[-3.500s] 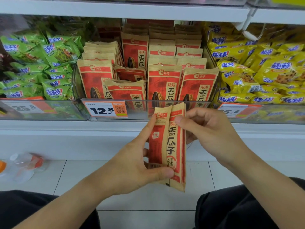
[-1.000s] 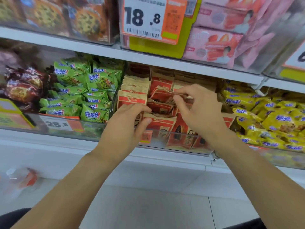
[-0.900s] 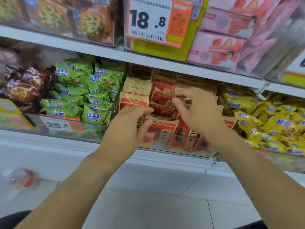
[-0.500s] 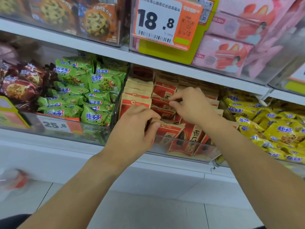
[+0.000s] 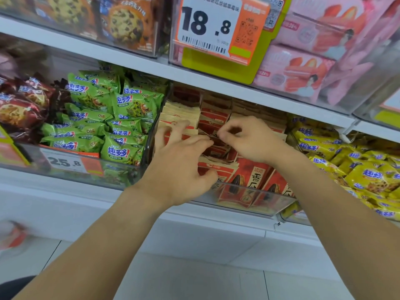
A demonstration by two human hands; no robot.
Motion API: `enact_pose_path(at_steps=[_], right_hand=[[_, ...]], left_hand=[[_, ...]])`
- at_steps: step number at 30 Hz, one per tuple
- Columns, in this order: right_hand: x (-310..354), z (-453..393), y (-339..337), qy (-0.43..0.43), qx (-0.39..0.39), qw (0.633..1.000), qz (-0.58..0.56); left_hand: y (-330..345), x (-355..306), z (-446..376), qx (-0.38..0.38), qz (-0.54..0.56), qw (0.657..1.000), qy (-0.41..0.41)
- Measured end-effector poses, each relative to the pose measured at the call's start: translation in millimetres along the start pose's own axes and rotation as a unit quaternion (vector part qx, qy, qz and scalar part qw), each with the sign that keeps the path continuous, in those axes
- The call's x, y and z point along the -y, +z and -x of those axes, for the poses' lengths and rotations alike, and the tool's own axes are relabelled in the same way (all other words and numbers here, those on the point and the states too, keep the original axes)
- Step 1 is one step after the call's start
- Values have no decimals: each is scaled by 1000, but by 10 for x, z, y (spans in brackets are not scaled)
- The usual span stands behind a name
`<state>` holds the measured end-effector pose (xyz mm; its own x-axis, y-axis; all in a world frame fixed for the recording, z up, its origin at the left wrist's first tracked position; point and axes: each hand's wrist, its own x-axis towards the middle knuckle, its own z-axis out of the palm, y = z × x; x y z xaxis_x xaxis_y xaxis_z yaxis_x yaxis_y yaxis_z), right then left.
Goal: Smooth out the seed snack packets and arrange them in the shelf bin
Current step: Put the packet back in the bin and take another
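Red-and-tan seed packets (image 5: pixel 253 178) stand in rows inside a clear shelf bin (image 5: pixel 266 202) on the middle shelf. My left hand (image 5: pixel 179 165) reaches into the bin's left side. Its fingers are spread over the tan tops of the left stack and its thumb presses the front packet, so it clasps that bundle. My right hand (image 5: pixel 253 139) is over the middle of the bin, with thumb and forefinger pinched on the top edge of a slanted packet (image 5: pixel 216 148). Both hands hide the packets beneath them.
Green snack bags (image 5: pixel 121 126) fill the bin on the left and yellow ones (image 5: pixel 368 176) the bin on the right. A shelf board (image 5: pixel 129 61) hangs close above, carrying an 18.8 price tag (image 5: pixel 216 24) and pink packs (image 5: pixel 303 68). A blurred bottle (image 5: pixel 13 237) lies on the floor.
Since 3.5 s ago both hands went from holding one packet below the shelf into the bin. In the last second my left fingers spread up over the left stack and my right hand pinched a middle packet.
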<state>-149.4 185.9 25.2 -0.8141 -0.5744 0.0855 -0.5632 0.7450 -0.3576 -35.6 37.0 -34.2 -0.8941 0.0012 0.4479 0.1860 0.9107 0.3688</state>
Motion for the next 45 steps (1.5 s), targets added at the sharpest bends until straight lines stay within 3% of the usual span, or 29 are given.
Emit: enact_pose_path(at_steps=[3,8,12,21,31,39,45], right_hand=[[9,-88,59,34,-110,993,-10],[61,-323,90,122,-29,988,87],[78,-384,140,150,-60,982,103],[71,-52,68,99,-166,979,-57],[55,376,72,34,-264,962,-52],[48,521,75,38,-306,942,-133],[38,657,53,1,-314,942,-119]], left_hand=[[8,-12,-8,-2,-13,1000,1],[19,-16,6,-9,-8,1000,1],[30,-5,5,-16,-10,1000,8],[-16,11,36,-49,54,997,15],[-84,49,108,-108,110,988,24],[-108,76,170,-101,110,989,16],[-148,69,189,-115,129,985,-6]])
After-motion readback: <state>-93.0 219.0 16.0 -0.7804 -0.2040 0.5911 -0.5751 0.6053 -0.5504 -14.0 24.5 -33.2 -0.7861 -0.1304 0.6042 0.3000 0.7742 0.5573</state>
